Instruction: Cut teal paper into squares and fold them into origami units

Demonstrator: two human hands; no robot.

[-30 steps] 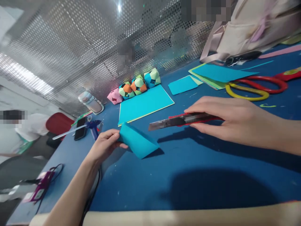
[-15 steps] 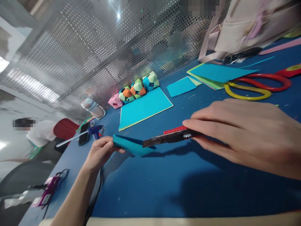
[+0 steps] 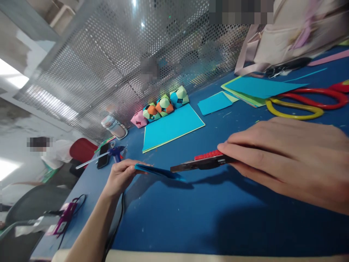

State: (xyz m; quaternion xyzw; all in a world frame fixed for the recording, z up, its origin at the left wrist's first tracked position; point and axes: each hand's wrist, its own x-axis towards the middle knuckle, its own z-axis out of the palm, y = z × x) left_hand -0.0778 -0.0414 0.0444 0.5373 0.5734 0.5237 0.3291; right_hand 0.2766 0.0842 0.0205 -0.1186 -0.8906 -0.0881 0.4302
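Between the thumb and fingers of my left hand (image 3: 122, 177) is one end of a folded blue paper (image 3: 160, 172), now seen nearly edge-on. My right hand (image 3: 286, 162) is closed on a utility knife (image 3: 209, 160) with a red ribbed grip. Its blade is out and points left, the tip beside the paper's upper edge; whether they touch I cannot tell. Beyond the paper lies a flat stack of blue sheets (image 3: 173, 128), with folded paper balls (image 3: 165, 104) in several colours along its far side.
Red and yellow scissors (image 3: 296, 112) and more coloured sheets (image 3: 261, 87) lie right. A blue glue gun (image 3: 117, 153), a phone (image 3: 103, 156) and a bottle (image 3: 116, 127) stand or lie left. A perforated metal screen (image 3: 131, 65) runs behind. A person in white (image 3: 58, 153) sits far left.
My left hand has tilted the folded paper, so its broad face has turned out of sight and its fold looks narrower. The knife remains by its edge. The whole view has shifted slightly.
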